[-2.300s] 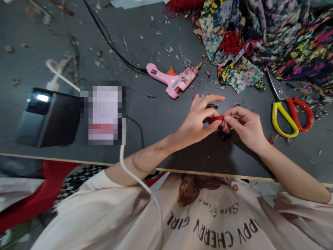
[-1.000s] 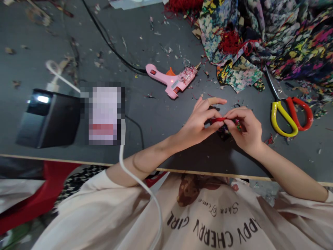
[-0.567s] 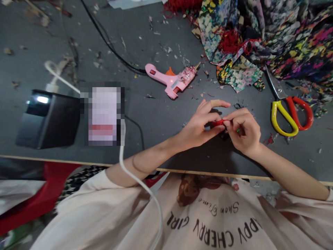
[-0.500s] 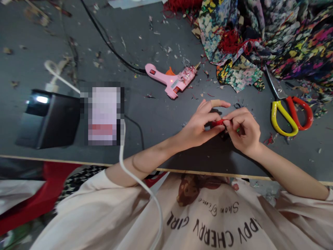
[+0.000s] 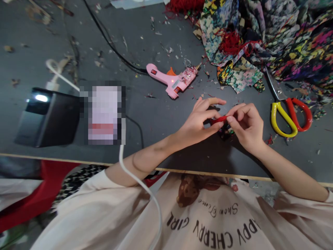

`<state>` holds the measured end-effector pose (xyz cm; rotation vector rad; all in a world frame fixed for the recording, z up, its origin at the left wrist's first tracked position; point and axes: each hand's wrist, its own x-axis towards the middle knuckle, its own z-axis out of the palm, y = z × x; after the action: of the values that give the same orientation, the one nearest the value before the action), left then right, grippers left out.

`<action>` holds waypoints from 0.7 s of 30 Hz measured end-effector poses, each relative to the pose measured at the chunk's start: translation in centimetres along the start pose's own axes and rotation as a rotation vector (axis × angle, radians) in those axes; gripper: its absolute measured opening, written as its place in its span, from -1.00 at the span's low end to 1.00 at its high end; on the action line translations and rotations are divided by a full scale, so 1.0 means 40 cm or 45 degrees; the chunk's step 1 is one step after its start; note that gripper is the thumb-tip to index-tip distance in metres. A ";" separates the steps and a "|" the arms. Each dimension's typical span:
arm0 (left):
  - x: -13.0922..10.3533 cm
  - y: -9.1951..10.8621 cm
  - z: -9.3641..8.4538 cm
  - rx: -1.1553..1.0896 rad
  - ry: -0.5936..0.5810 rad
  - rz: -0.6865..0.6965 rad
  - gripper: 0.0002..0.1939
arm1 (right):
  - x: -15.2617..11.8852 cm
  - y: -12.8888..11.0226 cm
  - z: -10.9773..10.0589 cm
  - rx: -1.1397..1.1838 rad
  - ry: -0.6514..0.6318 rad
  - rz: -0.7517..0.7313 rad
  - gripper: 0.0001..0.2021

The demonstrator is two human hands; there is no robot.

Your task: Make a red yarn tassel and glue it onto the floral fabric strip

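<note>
Both of my hands meet over the grey table, right of centre. A small red piece, which looks like cord or cloth, is stretched between them. My left hand pinches its left part between thumb and a finger, the other fingers raised. On the right end, the thumb and index finger of my right hand are closed. Beneath the fingers lies a small dark patterned scrap, partly hidden. Above my left hand rests a pink glue gun, its light lit.
Scissors with yellow and red handles lie to the right. Patterned cloth and red threads are heaped at the back right. A black device and a blurred-out phone sit left; a white cable crosses my left forearm.
My right hand has shifted slightly right and its fingers have loosened. More of the red piece and the patterned scrap beneath now shows.
</note>
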<state>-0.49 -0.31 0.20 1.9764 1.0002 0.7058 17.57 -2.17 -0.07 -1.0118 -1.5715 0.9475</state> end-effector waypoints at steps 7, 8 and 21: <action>-0.008 -0.002 0.005 -0.004 0.140 0.006 -0.60 | 0.002 0.004 -0.002 0.019 0.029 0.023 -0.76; -0.008 -0.002 0.005 0.004 0.157 0.016 -0.60 | 0.001 0.004 0.000 0.020 0.021 0.019 -0.76; 0.002 0.006 0.001 0.110 0.060 -0.015 -0.81 | -0.004 0.010 0.006 0.038 -0.102 0.098 -0.80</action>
<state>-0.31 -0.35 0.41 2.0343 1.0859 0.7160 17.42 -2.23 -0.53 -1.0303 -1.5891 1.0735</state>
